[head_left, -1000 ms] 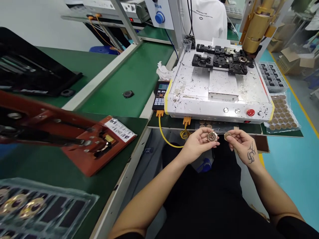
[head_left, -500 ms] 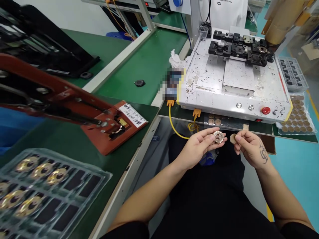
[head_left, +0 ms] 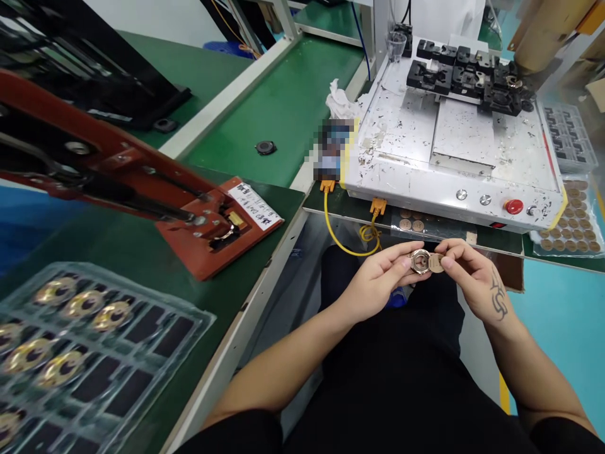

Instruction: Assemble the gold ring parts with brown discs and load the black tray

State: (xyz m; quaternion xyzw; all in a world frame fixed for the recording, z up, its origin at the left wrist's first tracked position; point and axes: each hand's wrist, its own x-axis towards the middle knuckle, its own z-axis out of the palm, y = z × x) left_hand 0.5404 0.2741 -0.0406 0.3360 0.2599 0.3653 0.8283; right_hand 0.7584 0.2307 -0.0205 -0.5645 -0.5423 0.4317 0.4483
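My left grip (head_left: 375, 284) pinches a gold ring (head_left: 420, 261) between thumb and fingers, its hollow face turned up. My right grip (head_left: 472, 280) holds a thin tan disc (head_left: 435, 263) by its edge, thumb on top. I have the disc right at the ring's right side, tilted a little; I cannot tell whether the two touch. Both are in front of me, over my lap, just off the near edge of the surface (head_left: 501, 241).

On that surface stands a white machine (head_left: 416, 195), with black fixtures (head_left: 466, 79) on top and a red button (head_left: 513, 206) on its front. A yellow cable (head_left: 336, 242) loops down from its front left. Below the machine's front edge lies a clear sheet (head_left: 442, 228) with a few tan discs. More discs (head_left: 574, 224) lie in rows to its right, near a clear tray (head_left: 570, 135).

To my left is a red press (head_left: 182, 243) with a written label (head_left: 255, 205) on its base. Nearer me lies a blurred tray (head_left: 198, 323) of gold parts (head_left: 78, 306), some pockets unfilled. Beyond the press, a small black part (head_left: 265, 148) lies alone on green.
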